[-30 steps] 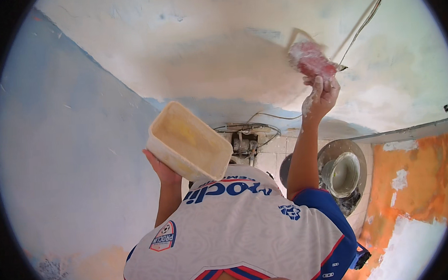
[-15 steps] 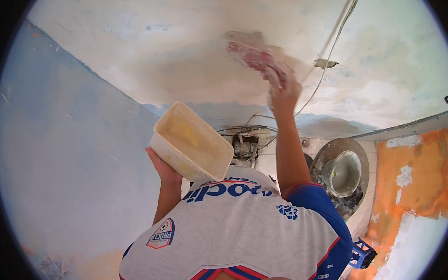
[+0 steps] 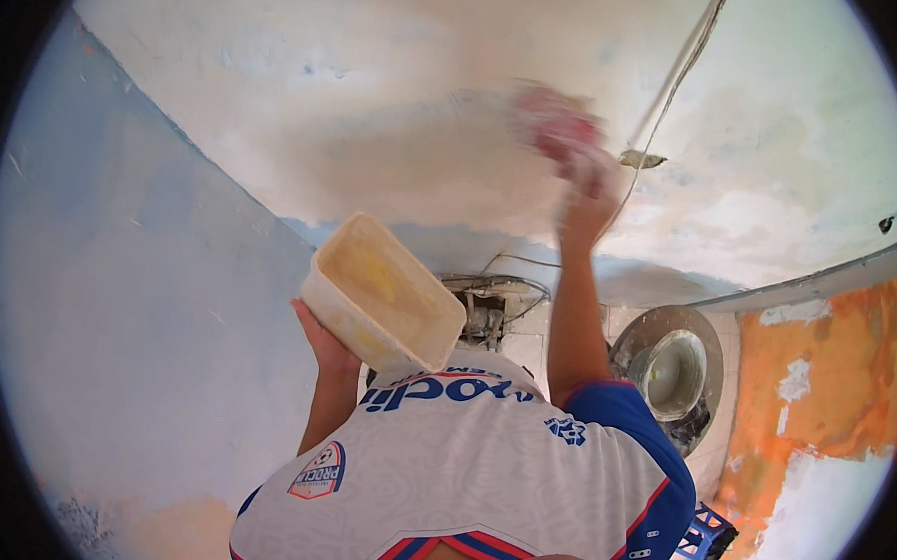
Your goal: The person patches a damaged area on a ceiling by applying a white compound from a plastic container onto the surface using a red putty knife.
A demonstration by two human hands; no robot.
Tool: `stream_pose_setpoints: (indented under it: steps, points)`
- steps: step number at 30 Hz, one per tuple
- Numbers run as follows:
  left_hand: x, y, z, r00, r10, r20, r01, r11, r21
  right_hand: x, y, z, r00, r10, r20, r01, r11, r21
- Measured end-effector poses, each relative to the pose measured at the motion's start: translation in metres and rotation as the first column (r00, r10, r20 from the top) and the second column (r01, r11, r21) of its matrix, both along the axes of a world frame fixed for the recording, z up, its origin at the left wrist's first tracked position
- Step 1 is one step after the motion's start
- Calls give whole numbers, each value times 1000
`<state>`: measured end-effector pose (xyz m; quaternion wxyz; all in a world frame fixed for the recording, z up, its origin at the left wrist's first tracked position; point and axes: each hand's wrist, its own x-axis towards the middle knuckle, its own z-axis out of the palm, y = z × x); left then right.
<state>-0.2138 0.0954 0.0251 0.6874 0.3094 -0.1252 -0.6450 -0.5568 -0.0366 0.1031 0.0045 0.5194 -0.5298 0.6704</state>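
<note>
My left hand (image 3: 325,342) grips a rectangular cream plastic tub (image 3: 352,319) from its left side and underneath. The tub tilts so its inside shows, with pale, yellowish residue on the bottom and walls. Raised at the upper right, my right hand (image 3: 591,189) is closed round a flat reddish tool (image 3: 556,122) smeared with whitish paste. Motion blurs the tool, so its exact kind is unclear. It is at a pale, patchy plastered surface (image 3: 412,131), where a broad damp-looking beige band stretches to its left; whether it touches cannot be made out.
A thin cable (image 3: 682,70) runs down the plastered surface past a small hole (image 3: 643,158). Low on the right, a whitish bucket (image 3: 670,375) stands on a round base, near a blue stool-like object (image 3: 707,534). A bluish wall (image 3: 158,273) rises at left, a peeling orange one (image 3: 833,363) at right.
My right hand has swept the reddish tool to the right and slightly down across the surface. My left hand keeps the tub in nearly the same place. The view has shifted slightly.
</note>
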Motion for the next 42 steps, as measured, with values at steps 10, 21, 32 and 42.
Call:
stream_pose_setpoints:
  steps: [10,21,32,42]
  points:
    - [-1,2,-16,997,-24,-70,23,999,-22,33,0,-22,997,71,-23,-64,974,218]
    - [-13,-4,-5,999,4,-43,-3,1000,30,1,19,8,994,41,-96,-41,999,8]
    - [-11,-5,-3,996,-49,-74,51,998,28,-51,25,19,891,231,392,-199,973,-119]
    - [-17,-1,6,998,-18,-59,22,997,68,-62,21,14,882,172,439,-116,982,-152]
